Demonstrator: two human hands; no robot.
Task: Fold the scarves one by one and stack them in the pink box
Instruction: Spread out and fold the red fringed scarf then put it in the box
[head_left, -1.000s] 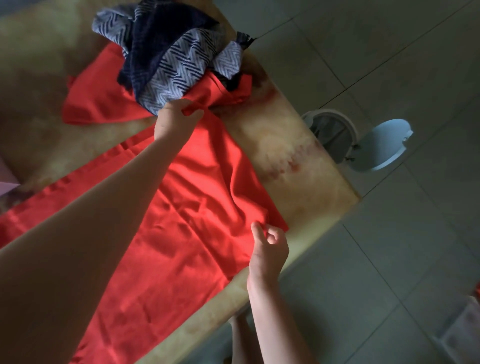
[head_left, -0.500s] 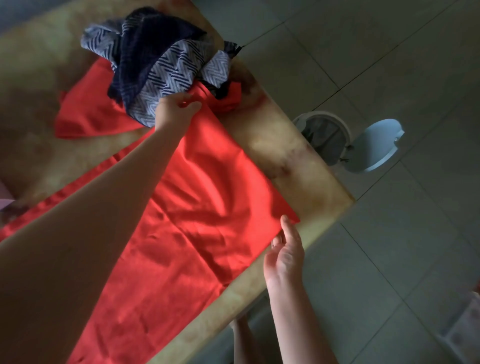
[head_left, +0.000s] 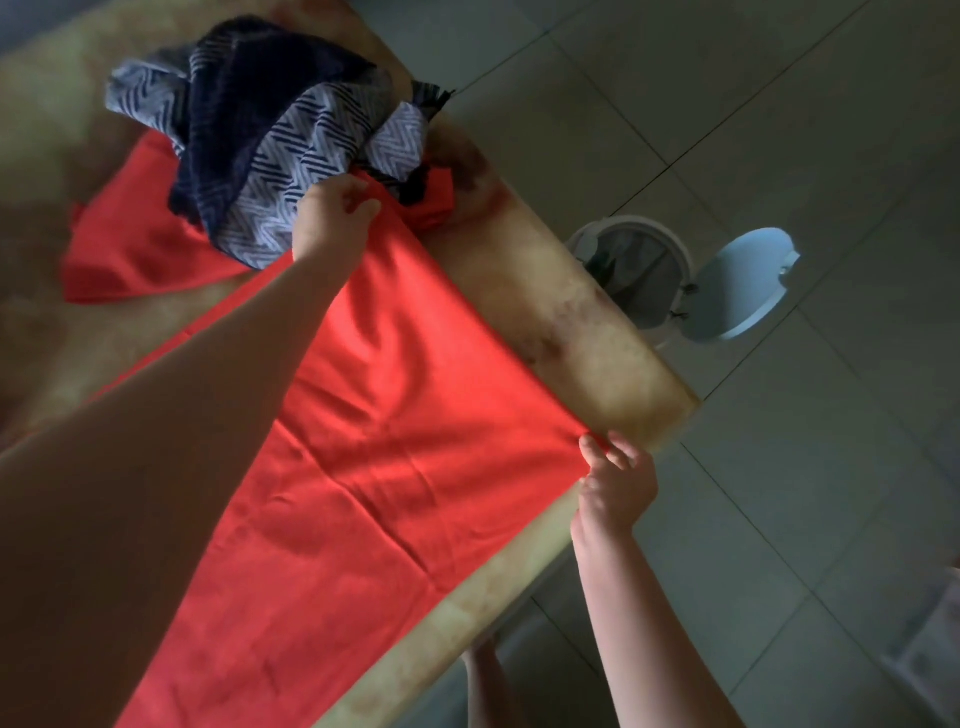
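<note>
A red scarf lies spread flat along the marbled table. My left hand pinches its far corner, right beside the heap of scarves. My right hand pinches the near corner at the table's edge, and the cloth is stretched taut between the two. A crumpled navy and white zigzag scarf sits in a heap at the far end, on top of another red scarf. The pink box is out of view.
On the tiled floor right of the table stands a white bin with its pale blue lid flipped open. The table's corner lies just beyond my right hand. A pale container shows at the lower right edge.
My right hand has moved right to the table's edge and taken the near corner. The creased cloth has been pulled flat and taut. My left hand has kept its hold on the far corner.
</note>
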